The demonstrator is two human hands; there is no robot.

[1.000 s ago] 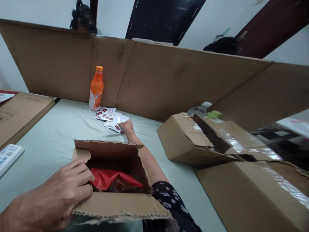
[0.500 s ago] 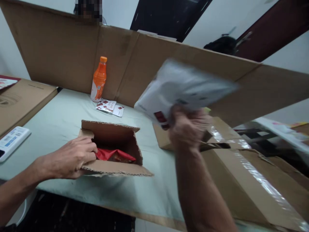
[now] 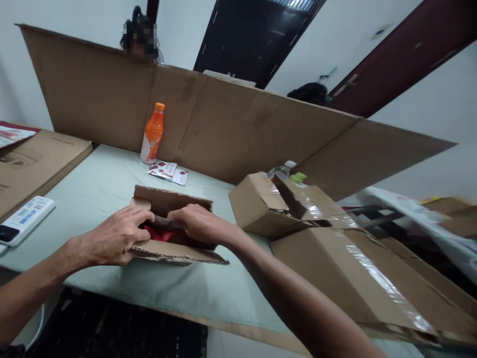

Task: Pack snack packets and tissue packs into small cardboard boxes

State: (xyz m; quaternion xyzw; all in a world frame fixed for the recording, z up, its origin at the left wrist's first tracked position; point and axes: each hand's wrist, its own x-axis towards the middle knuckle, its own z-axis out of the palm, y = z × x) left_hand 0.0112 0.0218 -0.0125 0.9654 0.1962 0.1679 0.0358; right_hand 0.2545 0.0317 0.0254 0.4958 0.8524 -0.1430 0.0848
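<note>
A small open cardboard box point(image 3: 179, 249) stands on the table with its flaps raised. My left hand point(image 3: 112, 233) is closed over the left end of this box, fingers curled over the edge by the flap. Inside lies a shiny red wrapper point(image 3: 164, 233). My right hand point(image 3: 192, 221) reaches in from the right, its fingers curled by a dark brown strip point(image 3: 164, 222) above the red wrapper. What those fingers hold is partly hidden.
Behind the box stand an orange bottle point(image 3: 152, 134) and printed packets point(image 3: 164, 169). A white power bank point(image 3: 28, 219) and a flat carton point(image 3: 44, 154) lie left. Larger taped boxes point(image 3: 335, 278) fill the right. A tall cardboard screen point(image 3: 238, 124) runs behind; a person's head shows above it.
My right hand has come down from the right into the box. The white packet it held is out of sight. My left hand stays on the box; the view has shifted slightly.
</note>
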